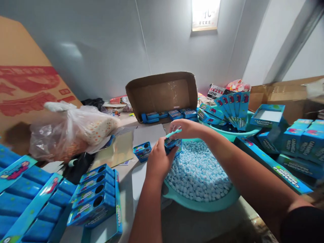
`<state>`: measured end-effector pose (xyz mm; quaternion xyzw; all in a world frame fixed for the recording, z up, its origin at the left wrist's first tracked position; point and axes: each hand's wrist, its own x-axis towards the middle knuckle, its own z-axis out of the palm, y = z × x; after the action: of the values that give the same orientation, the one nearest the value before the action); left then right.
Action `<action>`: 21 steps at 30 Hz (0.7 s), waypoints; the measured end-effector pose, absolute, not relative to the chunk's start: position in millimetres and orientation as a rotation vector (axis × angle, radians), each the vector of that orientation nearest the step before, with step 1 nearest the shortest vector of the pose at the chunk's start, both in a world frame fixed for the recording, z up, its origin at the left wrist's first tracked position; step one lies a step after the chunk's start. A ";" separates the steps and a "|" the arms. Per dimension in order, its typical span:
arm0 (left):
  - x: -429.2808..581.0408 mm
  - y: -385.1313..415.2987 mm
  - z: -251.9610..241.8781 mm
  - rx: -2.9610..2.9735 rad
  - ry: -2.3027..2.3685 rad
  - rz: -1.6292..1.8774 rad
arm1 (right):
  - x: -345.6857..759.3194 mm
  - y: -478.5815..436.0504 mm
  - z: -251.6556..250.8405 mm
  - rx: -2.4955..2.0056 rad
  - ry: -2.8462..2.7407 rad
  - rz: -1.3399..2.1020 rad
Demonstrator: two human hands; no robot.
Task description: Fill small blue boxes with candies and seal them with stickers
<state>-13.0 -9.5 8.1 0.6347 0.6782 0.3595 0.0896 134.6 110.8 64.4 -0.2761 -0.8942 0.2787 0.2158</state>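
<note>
Fingers (173, 152) hold a blue box (179, 145), teal strip (174, 133) slanting up-right.

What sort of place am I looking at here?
Probably a small sweet-packing workspace: a teal basin holds many pale blue pieces, small blue boxes stand in a row, and a shallow tray reads "Caramelo Macizo".

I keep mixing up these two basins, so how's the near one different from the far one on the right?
The near basin holds loose pale-blue pieces; the far basin holds blue printed cartons. Cartons fan up above the far basin's rim; the near basin's pieces spread in a broad bed. Both basins are turquoise.
</note>
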 end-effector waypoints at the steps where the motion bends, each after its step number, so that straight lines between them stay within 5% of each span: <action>1: -12.8 -9.3 8.3 1.885 2.023 1.055 | 138.1 113.0 65.7 -0.789 -2.458 0.765; 21: -12.0 -9.5 10.2 1.850 2.098 0.977 | 146.3 136.5 51.2 -1.159 -2.414 1.163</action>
<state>-12.0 -9.5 10.2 0.6220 0.7051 0.3285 0.0892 146.3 136.5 51.2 -0.3944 -0.8219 0.3958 0.1107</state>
